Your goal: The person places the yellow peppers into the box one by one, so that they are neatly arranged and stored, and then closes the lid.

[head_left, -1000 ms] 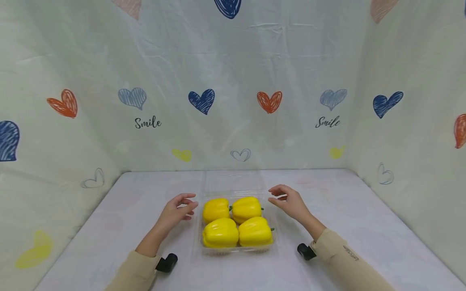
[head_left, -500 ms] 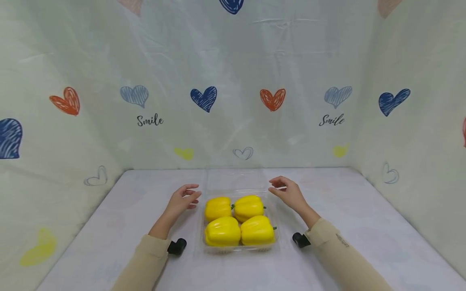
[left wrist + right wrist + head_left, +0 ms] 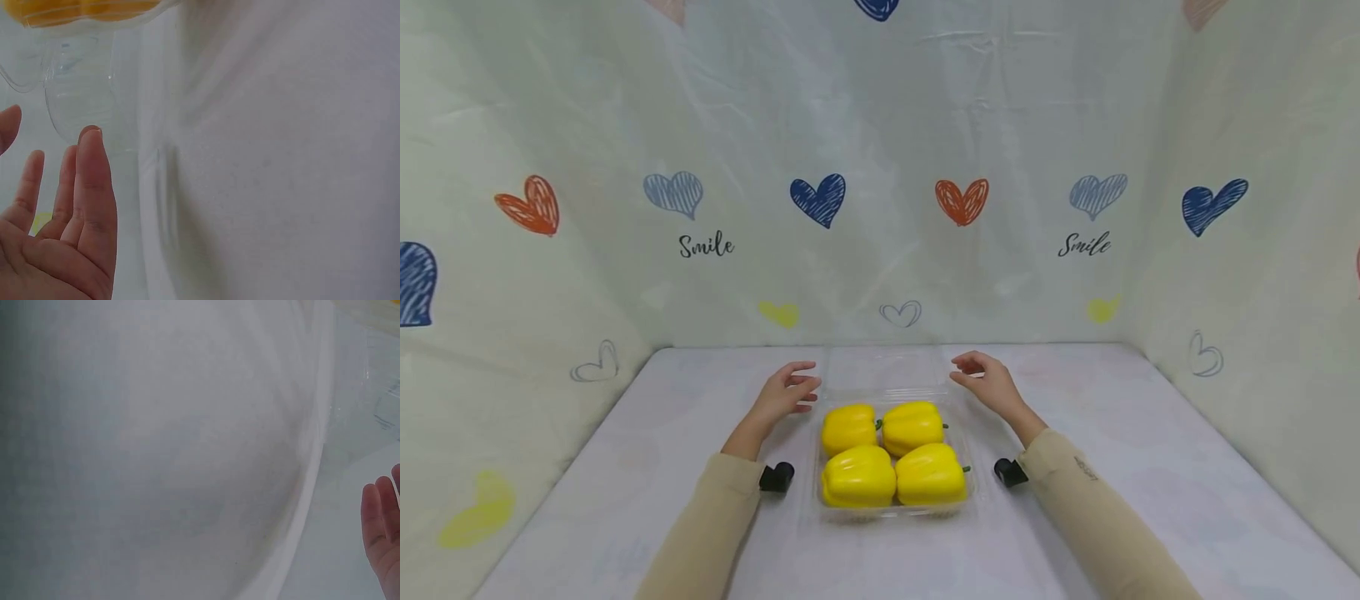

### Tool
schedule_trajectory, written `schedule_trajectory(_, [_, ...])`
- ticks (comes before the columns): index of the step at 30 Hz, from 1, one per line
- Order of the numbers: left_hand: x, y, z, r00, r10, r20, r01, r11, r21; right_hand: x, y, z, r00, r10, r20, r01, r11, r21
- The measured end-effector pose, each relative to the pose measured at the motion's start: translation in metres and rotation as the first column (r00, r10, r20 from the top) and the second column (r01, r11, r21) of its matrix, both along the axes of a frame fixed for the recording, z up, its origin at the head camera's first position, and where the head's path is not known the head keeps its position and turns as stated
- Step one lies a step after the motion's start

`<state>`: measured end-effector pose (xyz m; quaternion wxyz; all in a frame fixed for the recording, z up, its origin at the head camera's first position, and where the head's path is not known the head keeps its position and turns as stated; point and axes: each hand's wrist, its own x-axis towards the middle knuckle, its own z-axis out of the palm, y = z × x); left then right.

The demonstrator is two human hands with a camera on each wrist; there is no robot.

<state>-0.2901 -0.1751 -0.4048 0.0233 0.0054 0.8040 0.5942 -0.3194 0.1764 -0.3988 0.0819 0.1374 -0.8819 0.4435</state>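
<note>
Several yellow bell peppers [image 3: 857,477] lie in two rows in a clear plastic clamshell container [image 3: 895,513]. Its transparent lid [image 3: 886,368] stands open at the back. My left hand [image 3: 782,393] is just left of the lid, fingers relaxed and pointing toward it, holding nothing. On the other side, my right hand [image 3: 992,383] hovers by the lid's right edge with loosely bent fingers and nothing in them. In the left wrist view the left fingers [image 3: 94,194] are extended near the clear plastic. Only part of the right fingers [image 3: 374,519] shows in the right wrist view.
A white table [image 3: 685,467] carries the container. Pale curtain walls [image 3: 880,125] printed with hearts and the word Smile enclose the back and sides. A black wrist camera [image 3: 777,477] sits under each beige sleeve [image 3: 715,508].
Both hands have moved forward, from beside the back peppers to the sides of the raised lid. The peppers and container stay in place; the head view has shifted slightly.
</note>
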Motion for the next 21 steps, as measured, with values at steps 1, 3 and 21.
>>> schedule_trajectory(1, [-0.002,0.001,0.0,1.0,0.001,0.005,-0.001,1.0,0.005,-0.001,0.0,0.0,1.0,-0.002,0.011,0.002,1.0,0.01])
schedule_trajectory(3, [-0.004,0.002,0.0,1.0,-0.002,0.011,0.002,1.0,0.005,-0.004,0.0,-0.001,0.999,-0.002,0.04,0.001,1.0,0.022])
schedule_trajectory(21, [-0.008,0.007,0.003,1.0,0.001,-0.017,-0.001,1.0,0.024,-0.011,0.0,0.006,0.99,0.078,0.119,-0.087,0.993,0.078])
